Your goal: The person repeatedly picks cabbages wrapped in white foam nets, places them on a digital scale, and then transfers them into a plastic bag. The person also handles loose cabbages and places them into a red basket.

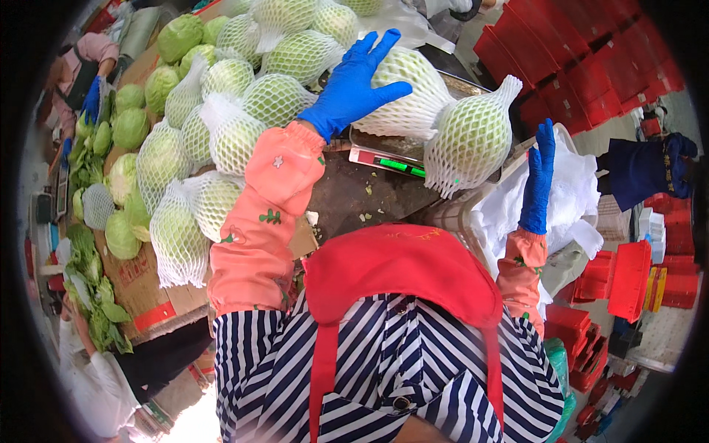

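Observation:
My left hand [360,83], in a blue glove, has its fingers spread at the left side of a cabbage in white foam netting [410,91]. Its thumb overlaps the netting; whether it touches I cannot tell. A second netted cabbage [471,133] leans in front of the first, its net gathered to a tip. Both are at a digital scale [363,156] with a lit green display, partly hidden by the cabbages. My right hand [540,177], also gloved, is raised with fingers extended and nothing in it, by a heap of white foam nets [498,216] in a basket.
Several netted cabbages [277,102] and bare cabbages [130,127] pile up on cardboard [130,277] to the left. Loose leaves [99,299] line its far-left edge. Red crates [581,66] are stacked at right. Co-workers [88,61] stand along the left side.

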The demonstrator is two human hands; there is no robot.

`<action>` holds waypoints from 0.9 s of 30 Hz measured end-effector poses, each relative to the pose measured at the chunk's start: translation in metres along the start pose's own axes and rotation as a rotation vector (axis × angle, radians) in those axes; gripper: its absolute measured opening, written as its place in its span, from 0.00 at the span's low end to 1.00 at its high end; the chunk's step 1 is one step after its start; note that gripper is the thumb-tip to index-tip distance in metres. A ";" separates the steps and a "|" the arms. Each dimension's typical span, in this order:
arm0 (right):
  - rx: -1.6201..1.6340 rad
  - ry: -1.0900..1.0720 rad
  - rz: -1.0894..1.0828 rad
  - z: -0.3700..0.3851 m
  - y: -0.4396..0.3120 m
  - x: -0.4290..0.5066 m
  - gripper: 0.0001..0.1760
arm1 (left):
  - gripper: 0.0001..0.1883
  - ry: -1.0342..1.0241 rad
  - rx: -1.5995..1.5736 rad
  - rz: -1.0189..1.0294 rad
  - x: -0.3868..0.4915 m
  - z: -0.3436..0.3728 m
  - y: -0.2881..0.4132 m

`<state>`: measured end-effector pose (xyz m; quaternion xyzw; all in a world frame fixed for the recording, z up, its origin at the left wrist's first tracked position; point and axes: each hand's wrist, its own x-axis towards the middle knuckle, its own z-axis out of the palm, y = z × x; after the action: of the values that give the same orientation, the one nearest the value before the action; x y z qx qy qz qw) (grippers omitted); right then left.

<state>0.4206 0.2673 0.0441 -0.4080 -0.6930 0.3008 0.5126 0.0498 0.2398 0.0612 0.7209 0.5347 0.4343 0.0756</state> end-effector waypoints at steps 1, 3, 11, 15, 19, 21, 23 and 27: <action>0.010 0.001 0.001 0.001 -0.004 0.000 0.32 | 0.41 0.006 -0.003 0.004 -0.001 -0.001 0.001; 0.004 -0.001 -0.019 0.003 -0.014 0.002 0.32 | 0.41 0.022 -0.019 0.017 -0.003 -0.004 0.003; -0.034 0.038 -0.219 0.043 -0.094 -0.021 0.30 | 0.31 0.289 -0.255 -0.142 -0.048 -0.032 0.021; 0.199 -0.509 -0.190 0.117 -0.112 -0.055 0.34 | 0.17 0.348 -0.384 -0.435 -0.108 -0.035 0.034; 0.294 -0.915 -0.001 0.211 -0.096 -0.078 0.36 | 0.12 0.648 -0.266 -0.643 -0.169 -0.078 0.026; 0.415 -0.964 0.322 0.242 -0.089 -0.079 0.35 | 0.10 0.916 -0.266 -0.610 -0.206 -0.110 0.022; 0.341 -0.930 0.156 0.271 -0.087 -0.068 0.33 | 0.09 1.171 -0.169 -0.660 -0.244 -0.132 0.022; 0.429 -0.851 -0.018 0.332 -0.096 -0.032 0.30 | 0.07 1.337 -0.377 -0.925 -0.314 -0.126 0.033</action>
<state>0.0832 0.1938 0.0118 -0.1275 -0.7672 0.5730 0.2585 -0.0320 -0.0815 -0.0149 -0.0057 0.6274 0.7780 0.0323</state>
